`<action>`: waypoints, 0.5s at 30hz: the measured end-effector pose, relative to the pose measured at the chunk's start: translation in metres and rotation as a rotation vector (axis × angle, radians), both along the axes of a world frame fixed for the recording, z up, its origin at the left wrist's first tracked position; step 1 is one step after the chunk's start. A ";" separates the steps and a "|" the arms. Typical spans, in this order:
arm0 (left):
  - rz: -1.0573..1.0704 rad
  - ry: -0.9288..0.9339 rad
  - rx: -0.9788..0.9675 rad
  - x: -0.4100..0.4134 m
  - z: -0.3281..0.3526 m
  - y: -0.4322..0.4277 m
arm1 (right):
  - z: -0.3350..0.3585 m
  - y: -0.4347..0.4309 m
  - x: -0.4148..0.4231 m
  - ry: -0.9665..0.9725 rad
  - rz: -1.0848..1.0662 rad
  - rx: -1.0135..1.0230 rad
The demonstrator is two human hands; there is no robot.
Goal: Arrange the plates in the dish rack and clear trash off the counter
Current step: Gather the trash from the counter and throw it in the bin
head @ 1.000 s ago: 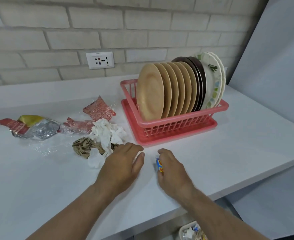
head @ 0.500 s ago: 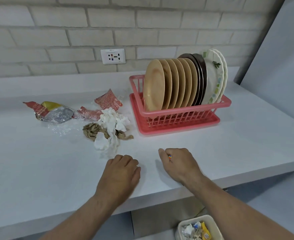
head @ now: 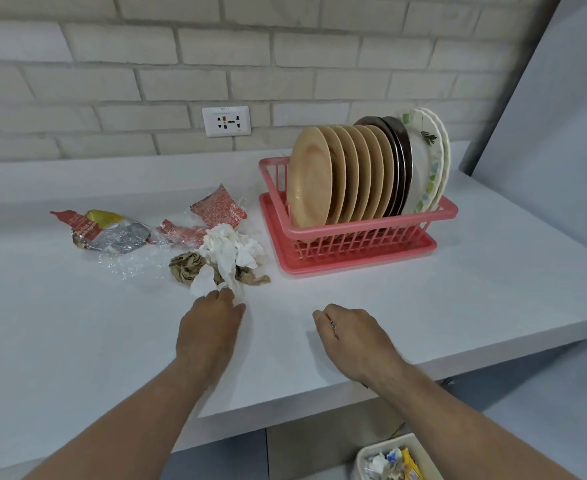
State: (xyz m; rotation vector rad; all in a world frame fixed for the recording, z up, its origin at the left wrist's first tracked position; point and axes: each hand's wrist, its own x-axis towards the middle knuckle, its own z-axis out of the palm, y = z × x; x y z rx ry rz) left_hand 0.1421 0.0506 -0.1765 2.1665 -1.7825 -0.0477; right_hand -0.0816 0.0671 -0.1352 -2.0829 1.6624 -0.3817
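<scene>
A pink dish rack [head: 357, 233] on the white counter [head: 492, 289] holds several tan plates [head: 311, 174], dark plates [head: 401, 147] and white floral plates [head: 430, 157], all upright. Left of it lies trash: crumpled white tissue [head: 231, 252], brown paper [head: 186, 266], red wrappers [head: 217, 207], clear plastic film [head: 129, 268] and a silver and red foil bag [head: 112, 230]. My left hand [head: 209, 327] touches the near end of the white tissue with its fingertips. My right hand [head: 354, 336] is curled shut on a small colourful wrapper, only a sliver of it showing.
A white bin [head: 394, 459] with scraps in it stands on the floor below the counter's front edge. A wall socket [head: 226, 121] sits in the brick wall behind. A grey panel [head: 562, 98] bounds the counter on the right.
My left hand pulled back, then reached forward to the tissue's near end. My right hand closed on the small wrapper and drew back toward the counter's front edge. The view shifted.
</scene>
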 end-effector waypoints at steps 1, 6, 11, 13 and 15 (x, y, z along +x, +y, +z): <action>-0.053 0.004 -0.035 0.001 -0.004 0.000 | 0.001 -0.001 0.002 0.006 -0.012 0.005; -0.183 0.131 -0.203 0.014 0.003 -0.004 | 0.005 -0.004 0.014 -0.002 -0.068 0.023; -0.115 0.408 -0.328 0.023 0.050 -0.013 | 0.012 -0.008 0.027 -0.033 -0.118 0.017; -0.087 0.453 -0.298 0.030 0.062 -0.022 | 0.015 -0.008 0.031 -0.038 -0.128 0.020; -0.048 0.477 -0.210 0.036 0.070 -0.029 | 0.017 -0.007 0.036 -0.046 -0.135 0.023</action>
